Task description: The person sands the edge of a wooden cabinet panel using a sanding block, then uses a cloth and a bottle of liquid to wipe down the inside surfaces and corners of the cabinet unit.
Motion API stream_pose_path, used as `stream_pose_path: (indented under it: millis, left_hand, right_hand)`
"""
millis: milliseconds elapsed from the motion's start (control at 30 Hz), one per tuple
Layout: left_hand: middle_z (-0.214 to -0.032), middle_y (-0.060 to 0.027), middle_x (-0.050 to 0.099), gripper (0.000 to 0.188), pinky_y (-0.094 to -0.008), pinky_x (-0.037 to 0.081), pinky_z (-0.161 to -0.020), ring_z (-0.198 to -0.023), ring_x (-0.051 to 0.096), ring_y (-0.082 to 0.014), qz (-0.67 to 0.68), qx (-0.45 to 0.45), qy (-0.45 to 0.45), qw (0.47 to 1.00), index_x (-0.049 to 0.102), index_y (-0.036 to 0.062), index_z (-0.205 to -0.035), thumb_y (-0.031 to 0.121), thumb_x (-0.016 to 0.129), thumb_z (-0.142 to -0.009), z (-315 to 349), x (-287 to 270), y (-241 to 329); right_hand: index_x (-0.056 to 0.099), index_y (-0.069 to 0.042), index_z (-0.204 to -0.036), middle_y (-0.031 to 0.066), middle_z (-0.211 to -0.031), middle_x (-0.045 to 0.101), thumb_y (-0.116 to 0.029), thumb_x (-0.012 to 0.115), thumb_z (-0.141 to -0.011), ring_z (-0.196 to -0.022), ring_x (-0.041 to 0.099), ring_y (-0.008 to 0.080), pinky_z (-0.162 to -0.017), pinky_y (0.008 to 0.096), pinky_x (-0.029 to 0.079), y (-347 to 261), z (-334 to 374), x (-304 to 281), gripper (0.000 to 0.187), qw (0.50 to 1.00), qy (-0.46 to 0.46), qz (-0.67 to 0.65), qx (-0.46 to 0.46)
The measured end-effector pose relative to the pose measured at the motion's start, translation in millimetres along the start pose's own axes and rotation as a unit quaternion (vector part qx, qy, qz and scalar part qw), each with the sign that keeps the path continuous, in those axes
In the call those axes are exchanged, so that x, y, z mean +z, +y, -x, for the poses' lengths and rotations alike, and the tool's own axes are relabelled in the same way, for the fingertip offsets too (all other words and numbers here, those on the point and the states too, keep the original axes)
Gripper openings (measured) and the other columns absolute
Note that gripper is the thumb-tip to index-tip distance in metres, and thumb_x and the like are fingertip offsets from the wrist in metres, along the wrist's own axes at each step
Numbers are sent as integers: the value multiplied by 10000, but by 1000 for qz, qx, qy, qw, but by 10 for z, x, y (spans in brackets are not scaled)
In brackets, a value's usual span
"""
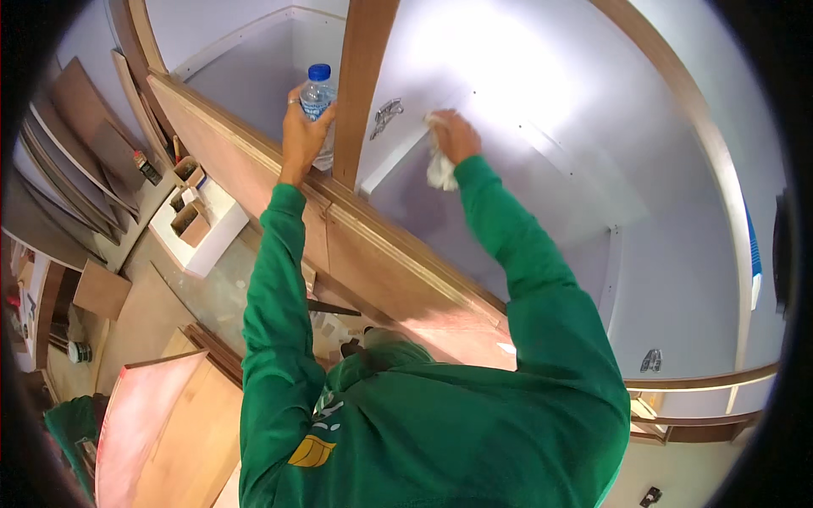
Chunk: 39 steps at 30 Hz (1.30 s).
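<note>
One green sweatshirt (pixel 474 423); two curled hands (pixel 305 135) (pixel 460 135) around one bottle (pixel 317 100) (left), one cloth (pixel 440 170) (right).

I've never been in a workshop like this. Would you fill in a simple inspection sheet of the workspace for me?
Surface: pale inner panel, brightly lit near the top, with white strips and a wooden post beside it.
Job's things: clear bottle with a blue cap; white cloth.
Clutter: white block bearing containers; a brush-like tool to its left.
Hands: left hand grips the bottle; right hand holds the cloth at the panel.
Cables: none certain; two small grey bundles show, too unclear to identify.
Surroundings: wooden panels lean at the far left.
</note>
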<state>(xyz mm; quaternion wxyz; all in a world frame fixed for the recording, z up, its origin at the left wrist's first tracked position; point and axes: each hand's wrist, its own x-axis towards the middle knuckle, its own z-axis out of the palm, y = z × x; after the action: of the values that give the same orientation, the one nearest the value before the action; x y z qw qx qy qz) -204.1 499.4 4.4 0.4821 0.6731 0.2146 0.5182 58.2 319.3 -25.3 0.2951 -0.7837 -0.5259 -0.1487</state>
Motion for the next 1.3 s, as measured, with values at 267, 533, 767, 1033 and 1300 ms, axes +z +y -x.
stream_pose_path:
  millis: [267,533,767,1033,1300]
  left_hand:
    - [-1056,-149,669,553,-330,511,-831,-914,645,-201,-20,35,8,999,501,-14,-1284,196,765,-845,-60,64,-36]
    - [-1053,-113,666,573,-319,513,-816,-907,633,-177,-27,16,-12,999,471,-12,-1306,197,758,-856,-35,209,128]
    - [-1066,-112,654,581,-303,515,-813,-909,619,-149,-8,21,-37,999,461,-24,-1305,198,761,-860,5,180,97]
    - [-1076,-116,657,565,-307,513,-831,-924,624,-155,-41,1,-5,999,471,-25,-1302,197,754,-866,-13,31,125]
    - [-1078,-121,658,541,-308,513,-835,-934,625,-159,-58,40,13,997,477,-25,-1294,174,746,-870,-44,161,114]
  right_hand:
    - [688,-153,-1137,124,-1168,669,-243,558,-931,-1037,625,379,-917,473,500,62,99,150,260,997,25,-41,-59]
    - [686,-136,-1139,135,-1178,660,-261,558,-950,-1037,634,359,-913,457,504,247,135,171,260,997,40,16,-68]
    - [667,-172,-1176,101,-1141,675,-280,519,-960,-1028,631,367,-907,451,509,739,-275,83,284,998,63,23,-1]
    - [667,-147,-1169,129,-1185,660,-338,506,-955,-1101,603,367,-941,471,482,491,-292,193,329,999,45,-7,16]
    - [676,-165,-1151,140,-1204,650,-245,521,-946,-1096,614,357,-938,458,492,729,-301,124,269,998,43,17,-40]
